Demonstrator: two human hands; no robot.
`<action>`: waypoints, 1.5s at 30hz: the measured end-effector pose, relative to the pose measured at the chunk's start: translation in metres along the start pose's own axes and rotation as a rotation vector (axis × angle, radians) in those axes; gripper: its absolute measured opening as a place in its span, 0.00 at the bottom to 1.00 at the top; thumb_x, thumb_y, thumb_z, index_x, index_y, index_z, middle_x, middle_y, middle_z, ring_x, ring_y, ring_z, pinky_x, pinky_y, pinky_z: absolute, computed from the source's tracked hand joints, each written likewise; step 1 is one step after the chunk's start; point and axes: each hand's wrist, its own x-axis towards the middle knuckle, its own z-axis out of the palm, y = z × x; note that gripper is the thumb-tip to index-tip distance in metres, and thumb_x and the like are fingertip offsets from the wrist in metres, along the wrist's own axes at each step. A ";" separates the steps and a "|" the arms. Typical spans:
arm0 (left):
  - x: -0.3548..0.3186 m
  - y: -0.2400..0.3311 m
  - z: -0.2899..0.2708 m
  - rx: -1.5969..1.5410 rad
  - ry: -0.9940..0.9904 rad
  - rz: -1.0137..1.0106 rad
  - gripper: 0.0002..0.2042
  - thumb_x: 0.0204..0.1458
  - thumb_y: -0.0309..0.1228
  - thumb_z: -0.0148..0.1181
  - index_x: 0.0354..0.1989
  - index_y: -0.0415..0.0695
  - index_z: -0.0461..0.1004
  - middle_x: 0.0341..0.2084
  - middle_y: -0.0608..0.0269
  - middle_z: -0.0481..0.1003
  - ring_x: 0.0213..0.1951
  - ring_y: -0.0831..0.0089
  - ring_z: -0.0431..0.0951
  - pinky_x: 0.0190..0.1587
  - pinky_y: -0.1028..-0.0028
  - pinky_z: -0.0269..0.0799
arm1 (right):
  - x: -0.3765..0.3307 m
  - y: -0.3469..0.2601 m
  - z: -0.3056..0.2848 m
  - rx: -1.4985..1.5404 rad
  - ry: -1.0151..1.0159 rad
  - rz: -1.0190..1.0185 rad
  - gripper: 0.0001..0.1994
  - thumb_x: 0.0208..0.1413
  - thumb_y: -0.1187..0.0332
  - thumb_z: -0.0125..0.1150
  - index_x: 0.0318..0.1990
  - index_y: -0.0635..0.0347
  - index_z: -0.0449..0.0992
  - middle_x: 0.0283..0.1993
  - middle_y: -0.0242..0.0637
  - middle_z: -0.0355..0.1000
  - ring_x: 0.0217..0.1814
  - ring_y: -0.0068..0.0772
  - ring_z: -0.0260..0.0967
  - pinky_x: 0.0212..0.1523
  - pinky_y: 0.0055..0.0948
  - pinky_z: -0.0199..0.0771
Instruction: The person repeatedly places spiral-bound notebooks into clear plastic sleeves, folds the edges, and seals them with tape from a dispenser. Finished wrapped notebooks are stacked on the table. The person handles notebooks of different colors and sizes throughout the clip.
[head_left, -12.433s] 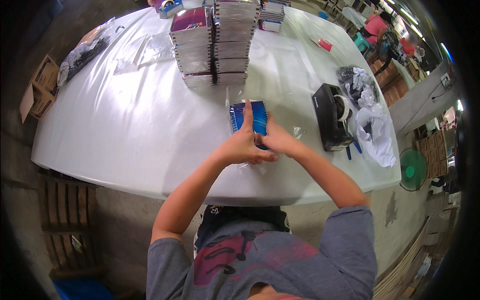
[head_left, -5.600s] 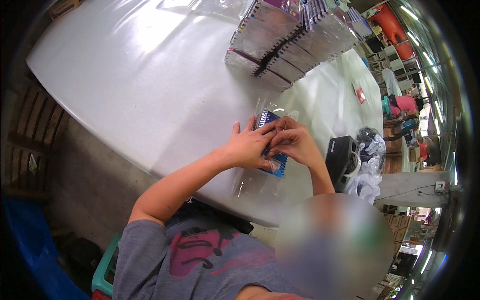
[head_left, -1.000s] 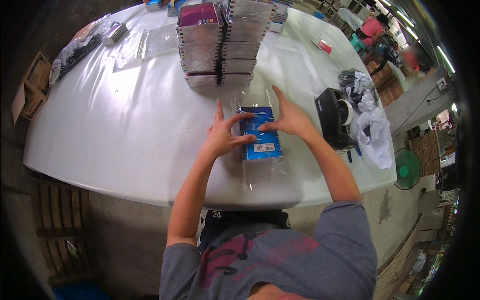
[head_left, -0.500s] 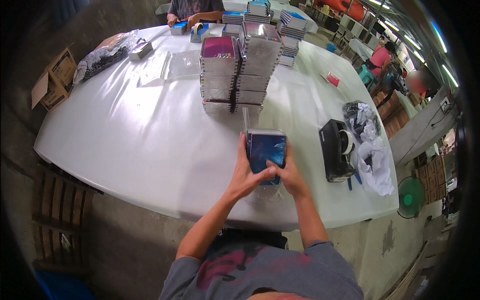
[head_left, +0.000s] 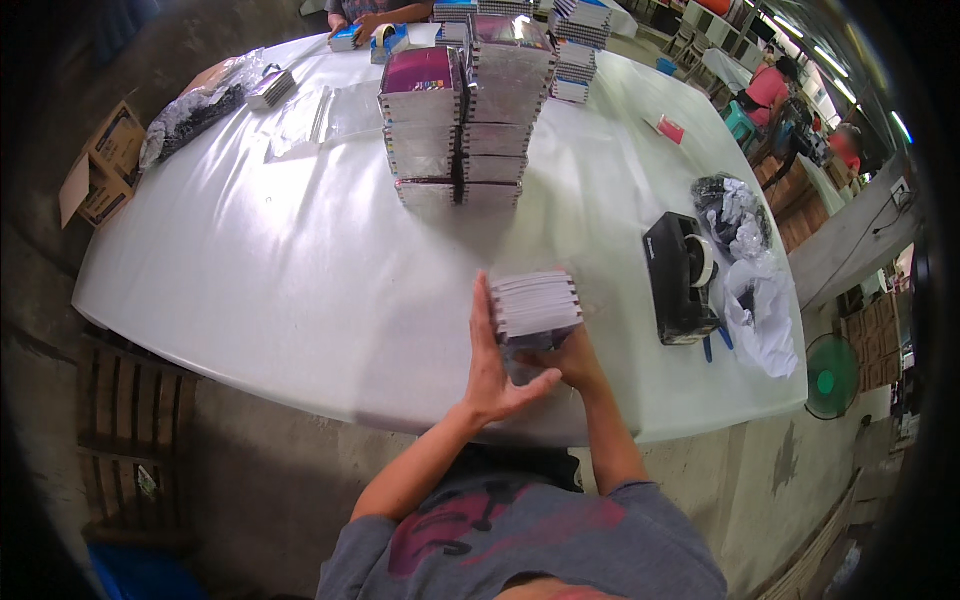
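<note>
Between my hands is a bundle of spiral notebooks in clear plastic, tipped so that its white page edges face up. My left hand rests along the bundle's left side with long fingers, its thumb stretched to the right. From the right and below, my right hand grips the bundle; part of its fingers is hidden beneath. Beyond my hands stand two tall stacks of plastic-wrapped notebooks, the left one topped with a purple cover.
On the white table, a black tape dispenser stands to my right, beside crumpled plastic and a blue-handled tool. Flat clear sleeves lie far left. Across the table, another person's hands hold a blue notebook.
The bundle has tipped from blue cover up to page edges up. My right thumb has left the cover, and the right hand has shifted lower around the bundle. The view has shifted slightly.
</note>
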 end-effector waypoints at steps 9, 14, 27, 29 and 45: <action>-0.003 0.001 -0.035 0.355 0.114 0.322 0.40 0.38 0.39 0.65 0.62 0.37 0.56 0.62 0.42 0.54 0.64 0.47 0.53 0.66 0.55 0.47 | -0.017 0.000 -0.020 -0.124 0.186 -0.316 0.58 0.29 0.69 0.79 0.69 0.60 0.42 0.72 0.48 0.43 0.74 0.40 0.40 0.70 0.38 0.47; 0.016 0.014 -0.047 0.501 -0.020 0.407 0.27 0.35 0.30 0.63 0.50 0.46 0.72 0.53 0.60 0.69 0.57 0.59 0.67 0.58 0.61 0.58 | -0.028 -0.016 -0.015 -0.407 0.145 -0.371 0.44 0.33 0.71 0.77 0.63 0.64 0.60 0.69 0.48 0.52 0.71 0.42 0.49 0.67 0.38 0.53; 0.040 0.024 -0.072 0.583 -0.388 0.390 0.35 0.33 0.33 0.67 0.57 0.63 0.67 0.59 0.73 0.65 0.61 0.71 0.64 0.55 0.63 0.61 | -0.015 -0.029 -0.026 -0.437 0.142 -0.459 0.30 0.34 0.77 0.73 0.52 0.59 0.74 0.58 0.40 0.69 0.65 0.40 0.61 0.66 0.38 0.56; 0.046 0.028 -0.074 0.580 -0.444 0.378 0.35 0.32 0.33 0.68 0.57 0.66 0.67 0.59 0.73 0.65 0.61 0.71 0.63 0.56 0.62 0.60 | -0.013 -0.036 -0.027 -0.494 0.120 -0.452 0.29 0.33 0.77 0.73 0.50 0.57 0.75 0.58 0.38 0.69 0.65 0.38 0.62 0.67 0.38 0.54; 0.056 0.043 -0.079 0.570 -0.563 0.311 0.35 0.31 0.34 0.68 0.56 0.69 0.69 0.59 0.70 0.65 0.62 0.67 0.62 0.55 0.63 0.59 | -0.002 -0.058 -0.028 -0.754 -0.147 -0.489 0.34 0.31 0.73 0.74 0.53 0.45 0.74 0.60 0.26 0.68 0.69 0.32 0.55 0.71 0.51 0.25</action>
